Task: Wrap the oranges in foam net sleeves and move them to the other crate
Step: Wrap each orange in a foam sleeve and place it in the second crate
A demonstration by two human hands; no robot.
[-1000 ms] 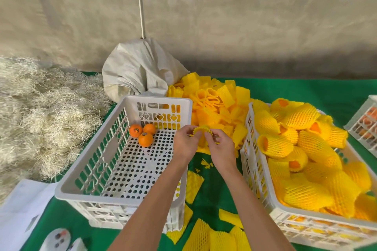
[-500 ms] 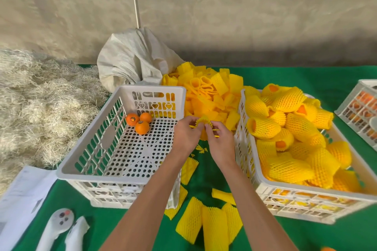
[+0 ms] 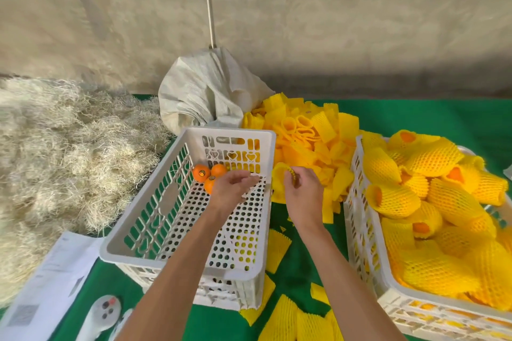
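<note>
We look down from head height at a green-covered table [image 3: 415, 119] w/ two white plastic crates. The left crate [image 3: 130, 241] is nearly bare: three loose oranges [image 3: 209, 176] sit bunched at its far end, touching each other. The right crate [image 3: 357, 219] is heaped w/ oranges already wrapped in yellow foam net [image 3: 437, 202]. Between the crates, toward the back, lies a pile of unused foam net sleeves [image 3: 304, 130]; a few more flat sleeves lie on the cloth near us.

Our left hand [image 3: 231, 191] hovers over the left crate, just beside the oranges, fingers loosely spread and pointing right, holding nothing. Our right hand [image 3: 302, 194] is raised between the crates, its fingers and thumb curled round a single foam net sleeve [image 3: 284, 176], mouth gathered and facing left. We can't tell how far that mouth is stretched.

Step in hand, as we judge it: a sleeve is ready and the free hand is going for fruit. Next move prob. calls for the left hand to close on one orange, lift it clear of the crate wall, and feed it into the sleeve's mouth while the right hand holds the net wide. Then the wrapped fruit goes to the right crate. Approx. three oranges remain, so the task looks close to done.
</note>
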